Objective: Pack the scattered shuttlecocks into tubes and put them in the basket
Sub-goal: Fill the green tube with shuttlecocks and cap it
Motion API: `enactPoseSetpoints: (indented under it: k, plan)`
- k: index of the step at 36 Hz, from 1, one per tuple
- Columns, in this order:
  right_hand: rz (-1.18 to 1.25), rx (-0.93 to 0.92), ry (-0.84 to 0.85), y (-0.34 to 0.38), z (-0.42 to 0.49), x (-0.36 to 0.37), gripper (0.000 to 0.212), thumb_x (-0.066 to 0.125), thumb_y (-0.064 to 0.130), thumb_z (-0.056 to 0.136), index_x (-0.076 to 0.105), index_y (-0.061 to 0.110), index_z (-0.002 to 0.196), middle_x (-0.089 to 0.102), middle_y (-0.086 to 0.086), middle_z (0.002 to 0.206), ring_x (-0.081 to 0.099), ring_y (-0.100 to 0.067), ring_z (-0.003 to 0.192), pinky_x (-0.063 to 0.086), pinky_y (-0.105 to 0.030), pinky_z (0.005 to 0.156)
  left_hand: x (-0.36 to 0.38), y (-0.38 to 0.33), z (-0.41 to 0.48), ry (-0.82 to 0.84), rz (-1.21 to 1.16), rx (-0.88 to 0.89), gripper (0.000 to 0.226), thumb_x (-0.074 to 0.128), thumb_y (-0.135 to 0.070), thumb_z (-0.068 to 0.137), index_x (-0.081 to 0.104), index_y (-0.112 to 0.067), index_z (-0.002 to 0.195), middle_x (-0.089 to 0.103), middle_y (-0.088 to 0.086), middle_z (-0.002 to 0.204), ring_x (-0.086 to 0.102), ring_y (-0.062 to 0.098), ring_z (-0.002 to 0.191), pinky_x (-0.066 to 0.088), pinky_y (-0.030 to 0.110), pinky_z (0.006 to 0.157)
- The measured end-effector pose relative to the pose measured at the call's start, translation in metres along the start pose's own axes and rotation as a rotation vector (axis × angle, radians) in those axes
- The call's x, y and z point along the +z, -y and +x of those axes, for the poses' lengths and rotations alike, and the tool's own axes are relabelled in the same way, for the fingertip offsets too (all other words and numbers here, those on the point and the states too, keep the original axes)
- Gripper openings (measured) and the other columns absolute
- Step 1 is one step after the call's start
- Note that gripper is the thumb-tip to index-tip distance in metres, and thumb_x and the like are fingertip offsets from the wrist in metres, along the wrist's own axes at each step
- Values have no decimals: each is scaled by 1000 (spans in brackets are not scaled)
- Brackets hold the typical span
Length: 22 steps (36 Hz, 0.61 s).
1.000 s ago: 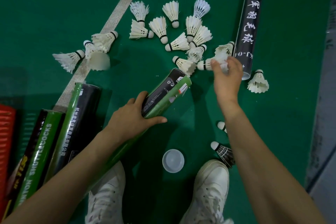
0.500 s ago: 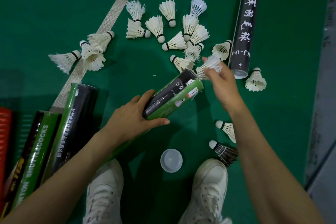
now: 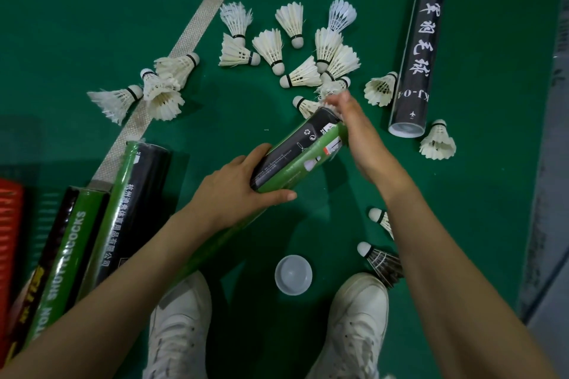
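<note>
My left hand grips a green and black tube that tilts up off the floor. My right hand is at the tube's open mouth, pushing a white shuttlecock in; only a bit of its feathers shows by my fingers. Several white shuttlecocks lie scattered on the green floor beyond the tube. A long black tube with white characters lies at the right, with one shuttlecock on its left and another near its open end.
Two green and black tubes lie at the left beside a red basket edge. A white tube cap sits between my white shoes. A white shuttlecock and a dark one lie under my right forearm.
My right hand picked a white shuttlecock from beside the black tube and carried it left to the tube mouth. My left hand raised the green tube's open end toward it.
</note>
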State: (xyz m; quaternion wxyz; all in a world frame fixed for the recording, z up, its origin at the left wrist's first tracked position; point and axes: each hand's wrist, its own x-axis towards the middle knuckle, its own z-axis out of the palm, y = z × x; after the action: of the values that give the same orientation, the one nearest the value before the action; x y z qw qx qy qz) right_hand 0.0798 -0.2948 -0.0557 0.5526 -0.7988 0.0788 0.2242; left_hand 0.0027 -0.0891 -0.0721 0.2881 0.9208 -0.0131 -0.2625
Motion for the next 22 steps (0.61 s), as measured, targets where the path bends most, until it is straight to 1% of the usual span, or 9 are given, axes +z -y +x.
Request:
enactPoseSetpoints:
  k: [4,7,9,10,13,16,18,20,22]
  plan:
    - [304,8,-78,-5,16,9,49,22,50,100,42,22,135,46,3,138,48,-7,113,36,-29,95,-2,12,-3,-28,-28,-58,93,45,-88,61,25,-42,140,56,-2,123,58,22,103,51,42,88]
    - [193,22,-240,-13,35,11,33,40,38,101,52,20,125,55,2,124,52,-10,108,44,-28,86,-2,21,-4,-54,-46,-112,92,51,-86,65,26,-39,140,56,1,121,58,23,99,51,40,87]
    - [55,63,-279,-20,49,14,23,46,27,99,54,22,120,54,-3,123,52,-11,100,43,-23,75,-2,26,-3,-57,-50,-155,92,51,-83,67,24,-36,142,55,2,124,58,24,101,50,40,89]
    - [5,91,-248,-24,56,16,22,46,25,99,55,23,119,53,-5,126,52,-13,101,41,-23,74,-2,28,-3,-54,-47,-176,94,49,-82,66,24,-35,143,55,3,125,58,25,102,50,40,90]
    - [-68,185,-103,-31,67,25,30,48,26,98,54,21,127,49,-4,137,50,-17,112,38,-26,89,-2,34,0,-37,-36,-211,96,46,-84,64,22,-35,143,55,4,123,58,25,100,51,42,90]
    - [-19,208,-66,-30,68,33,38,51,25,98,50,18,135,48,-3,139,46,-18,123,35,-24,94,0,36,3,-33,-33,-223,92,51,-83,67,24,-36,142,56,4,121,59,26,100,51,42,89]
    - [19,173,-159,-29,69,35,34,56,23,95,57,15,128,54,-3,133,50,-17,118,36,-21,92,0,35,4,-32,-27,-228,89,54,-79,70,24,-36,142,55,4,121,58,26,101,51,40,89]
    - [-13,95,-302,-25,65,34,20,60,21,92,65,13,110,63,-1,114,56,-14,105,36,-13,83,0,33,3,-24,-18,-224,88,55,-77,72,25,-35,143,55,4,120,58,26,100,51,40,88]
    - [-98,-6,-410,-22,58,30,6,62,18,90,63,14,93,63,3,97,57,-13,95,34,-10,70,0,33,3,-19,-20,-218,87,56,-77,72,25,-36,142,55,4,119,58,25,100,50,39,88]
